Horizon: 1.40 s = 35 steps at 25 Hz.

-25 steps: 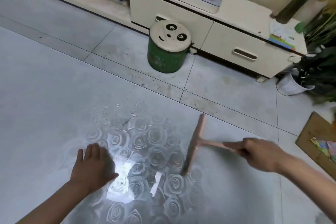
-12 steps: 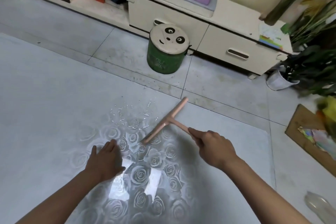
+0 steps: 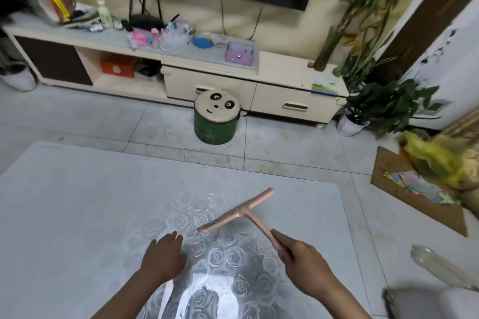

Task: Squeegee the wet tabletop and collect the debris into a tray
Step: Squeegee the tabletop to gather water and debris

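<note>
A pink T-shaped squeegee lies angled on the glass tabletop, which has a rose pattern. My right hand grips its handle at the near end. The blade runs from lower left to upper right, just this side of a patch of water drops and small bits of debris. My left hand rests flat on the glass with fingers straight, left of the blade's lower end.
Beyond the table's far edge stands a green panda-lidded bin on the tiled floor. A cream TV cabinet lines the wall. Potted plants and a cardboard sheet with a yellow bag sit at right.
The squeegee has swung from upright to slanted and moved up toward the water patch. My head has lifted, so the cabinet and wall show. My left hand stays flat on the glass.
</note>
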{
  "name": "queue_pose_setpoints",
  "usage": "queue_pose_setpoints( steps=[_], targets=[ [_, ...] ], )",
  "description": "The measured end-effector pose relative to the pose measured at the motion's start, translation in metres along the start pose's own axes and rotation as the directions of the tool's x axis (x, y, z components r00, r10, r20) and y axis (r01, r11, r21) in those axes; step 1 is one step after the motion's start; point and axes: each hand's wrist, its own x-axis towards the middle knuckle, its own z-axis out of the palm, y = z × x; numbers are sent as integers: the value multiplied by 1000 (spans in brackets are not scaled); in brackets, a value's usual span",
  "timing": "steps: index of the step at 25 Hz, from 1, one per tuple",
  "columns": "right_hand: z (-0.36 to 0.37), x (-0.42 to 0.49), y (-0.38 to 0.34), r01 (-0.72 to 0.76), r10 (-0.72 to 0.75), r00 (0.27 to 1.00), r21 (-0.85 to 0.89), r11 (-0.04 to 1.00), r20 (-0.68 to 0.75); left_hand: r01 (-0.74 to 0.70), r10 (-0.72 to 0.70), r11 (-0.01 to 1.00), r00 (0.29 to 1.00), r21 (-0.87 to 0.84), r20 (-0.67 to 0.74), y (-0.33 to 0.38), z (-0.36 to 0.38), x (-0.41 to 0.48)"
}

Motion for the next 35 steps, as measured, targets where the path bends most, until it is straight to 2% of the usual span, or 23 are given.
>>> queue_pose_setpoints(
  steps=[3,7,12,18,25,30,35],
  targets=[
    [-11,-46,-14,-14,16,1000,112,994,-24,-27,27,999,1000,-19,-11,-5,-10,-38],
    [-12,-100,-46,-12,32,996,225,974,-87,-32,24,991,998,-132,-61,-10,-27,-87],
    [8,-162,-101,-2,73,983,387,922,-169,-80,49,971,989,-225,-138,-40,-46,-163],
    [48,-197,-164,-31,69,995,419,908,-76,-64,3,947,982,-316,-191,-105,-47,-247],
    [93,-196,-270,80,-63,997,402,912,-55,74,-176,895,965,-439,-196,-230,-54,-314],
    [136,-168,-390,127,-144,990,431,893,7,147,-279,845,941,-514,-192,-357,-64,-342],
    [187,-137,-541,129,-146,989,492,861,-5,187,-342,829,915,-527,-214,-503,-93,-353]
  ],
)
